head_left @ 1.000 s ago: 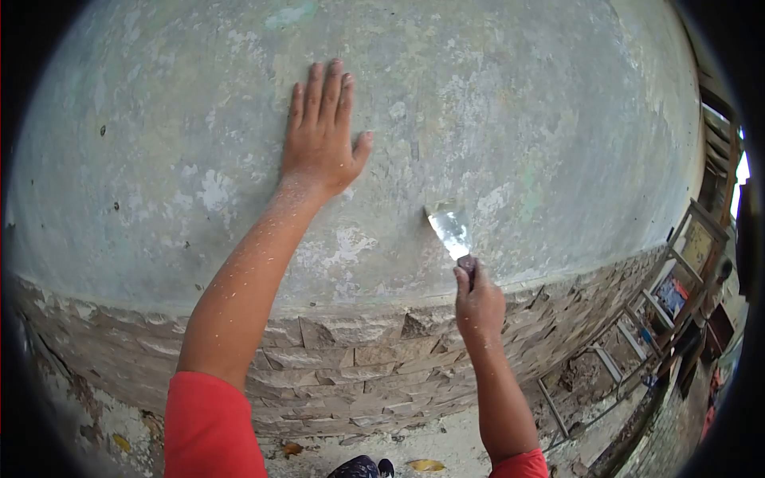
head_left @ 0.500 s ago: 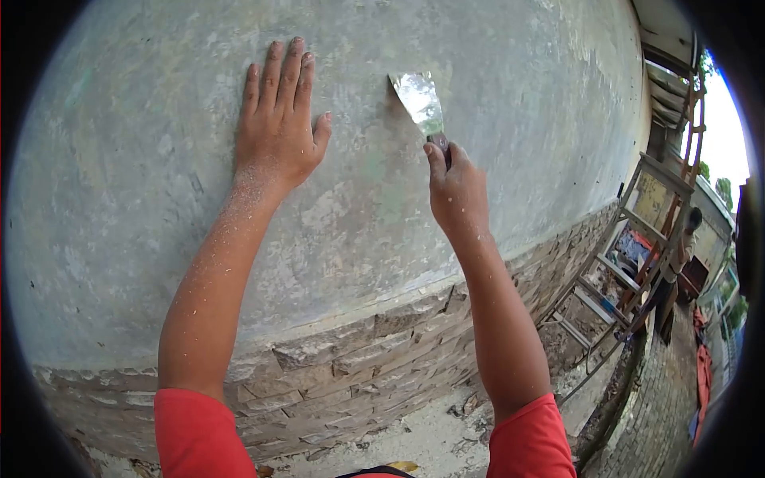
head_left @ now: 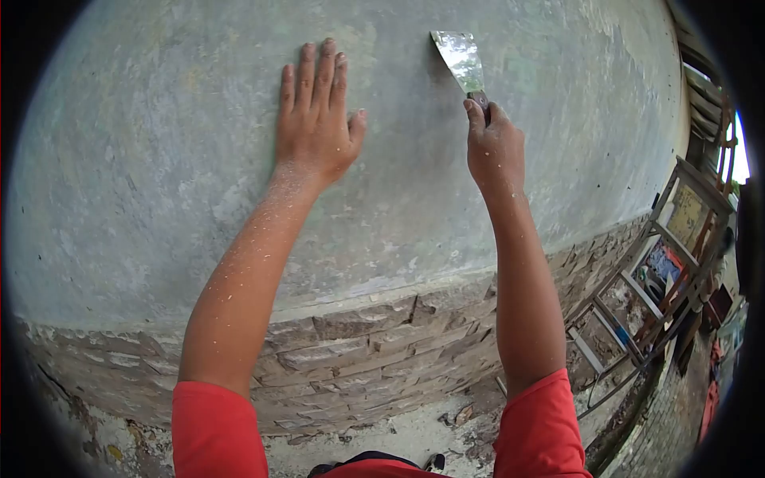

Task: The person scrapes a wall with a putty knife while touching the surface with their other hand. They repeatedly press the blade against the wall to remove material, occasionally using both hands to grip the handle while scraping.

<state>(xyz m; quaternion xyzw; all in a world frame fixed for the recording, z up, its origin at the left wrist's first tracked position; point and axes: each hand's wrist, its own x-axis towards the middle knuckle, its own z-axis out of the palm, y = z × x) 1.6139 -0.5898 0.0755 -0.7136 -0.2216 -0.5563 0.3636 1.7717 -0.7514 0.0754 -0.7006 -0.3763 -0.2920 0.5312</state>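
Note:
Flat against the grey-green wall [head_left: 191,159], my left hand [head_left: 315,131] is open, fingers pointing up and thumb out to the right. To its right, my right hand [head_left: 496,147] grips the dark handle of a putty knife [head_left: 462,62]. The shiny, wide blade points up, its broad edge at the wall face. Patchy paint with pale scuffs covers the wall around both hands. Whitish dust and flakes speckle my left wrist and forearm, with a few specks on my right hand.
A band of rough stone cladding [head_left: 358,342] runs along the wall's foot, above a pale, debris-strewn ledge [head_left: 398,434]. On the right leans a stepladder [head_left: 637,291]. Partly hidden behind it is another person [head_left: 692,323]. Red cloth [head_left: 709,406] lies at the far right.
The view has shifted, so the ladder sits further right and the stone band higher on the left. The putty knife appears higher up; my left hand stays flat on the wall.

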